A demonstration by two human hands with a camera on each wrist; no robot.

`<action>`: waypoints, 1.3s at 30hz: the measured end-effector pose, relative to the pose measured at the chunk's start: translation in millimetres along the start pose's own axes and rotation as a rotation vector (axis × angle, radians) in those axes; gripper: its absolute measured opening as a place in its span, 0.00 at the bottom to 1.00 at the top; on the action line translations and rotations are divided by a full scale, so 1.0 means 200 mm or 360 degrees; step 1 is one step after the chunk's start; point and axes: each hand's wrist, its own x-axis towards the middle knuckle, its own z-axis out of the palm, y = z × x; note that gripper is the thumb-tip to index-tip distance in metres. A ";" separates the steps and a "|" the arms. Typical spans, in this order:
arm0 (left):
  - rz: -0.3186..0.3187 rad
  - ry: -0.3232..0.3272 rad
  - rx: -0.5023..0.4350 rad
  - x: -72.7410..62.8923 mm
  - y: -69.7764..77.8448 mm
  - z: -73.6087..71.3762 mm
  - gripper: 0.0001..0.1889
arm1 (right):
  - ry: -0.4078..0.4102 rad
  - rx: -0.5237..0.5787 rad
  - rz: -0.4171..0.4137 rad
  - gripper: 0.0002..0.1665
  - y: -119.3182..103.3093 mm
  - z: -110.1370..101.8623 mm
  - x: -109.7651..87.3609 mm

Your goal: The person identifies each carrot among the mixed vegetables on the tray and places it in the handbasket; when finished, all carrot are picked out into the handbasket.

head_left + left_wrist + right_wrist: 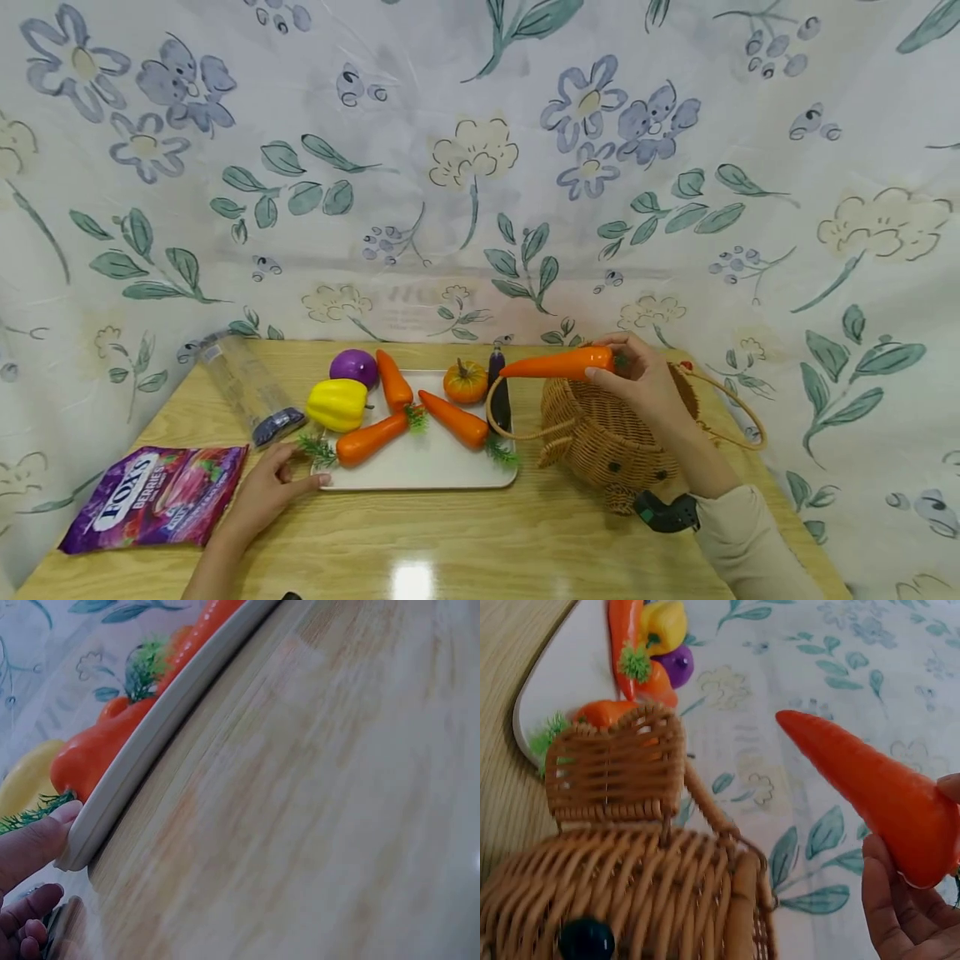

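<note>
My right hand (637, 379) grips an orange toy carrot (558, 364) by its thick end, tip pointing left, over the wicker basket (600, 454). In the right wrist view the carrot (877, 791) is tilted, with fingers and thumb on either side of it. My left hand (266, 492) rests at the near left corner of the white tray (450, 475). Its thumb (45, 836) touches the tray rim in the left wrist view; the other fingers are loosely bent beside it. On the tray lie several carrots (371, 439), a small pumpkin (465, 382) and an eggplant (497, 367).
A yellow bell pepper (337, 405) and a round purple vegetable (354, 367) sit at the tray's left side. Left of them are a clear plastic packet (247, 379) and a purple candy bag (153, 500). The basket's looped handles (738, 408) stick out sideways. A floral cloth (480, 208) hangs behind.
</note>
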 end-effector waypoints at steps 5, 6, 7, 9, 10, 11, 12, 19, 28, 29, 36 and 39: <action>0.0036 0.0025 0.0013 0.00 0.00 0.00 0.26 | 0.0038 -0.0009 0.0034 0.20 0.02 -0.09 -0.01; 0.0043 0.0027 0.0009 0.00 -0.01 0.00 0.25 | 0.0052 -0.0031 0.0022 0.20 0.02 -0.11 -0.01; 0.0050 0.0028 0.0011 0.00 -0.01 0.00 0.25 | 0.0064 -0.0063 0.0017 0.20 0.03 -0.12 -0.01; 0.0059 0.0029 0.0010 0.00 -0.01 0.00 0.26 | 0.0088 -0.0113 0.0013 0.20 0.03 -0.16 -0.02; 0.0061 0.0031 0.0017 0.00 -0.01 0.00 0.26 | 0.0096 -0.0128 0.0015 0.20 0.03 -0.17 -0.02; 0.0065 0.0032 0.0025 0.00 -0.01 0.00 0.26 | 0.0102 -0.0138 0.0018 0.20 0.04 -0.19 -0.02; 0.0067 0.0037 0.0036 0.00 -0.01 0.00 0.26 | 0.0107 -0.0152 0.0019 0.21 0.04 -0.21 -0.02; 0.0075 0.0030 0.0049 0.00 -0.01 0.01 0.25 | 0.0157 -0.0191 0.0024 0.16 0.05 -0.32 -0.03; 0.0049 -0.0011 0.0043 0.00 -0.01 0.01 0.27 | 0.0255 -0.0376 0.0108 0.23 0.06 -0.42 -0.02; 0.0057 -0.0009 0.0048 0.00 -0.01 0.01 0.27 | 0.0259 -0.0403 0.0121 0.23 0.06 -0.42 -0.02; 0.0081 0.0009 0.0056 0.00 0.00 0.01 0.27 | 0.0182 -0.0387 0.0214 0.24 0.11 -0.44 0.01; 0.0077 0.0005 0.0048 0.00 0.00 0.01 0.27 | 0.0158 -0.0374 0.0242 0.25 0.13 -0.44 0.03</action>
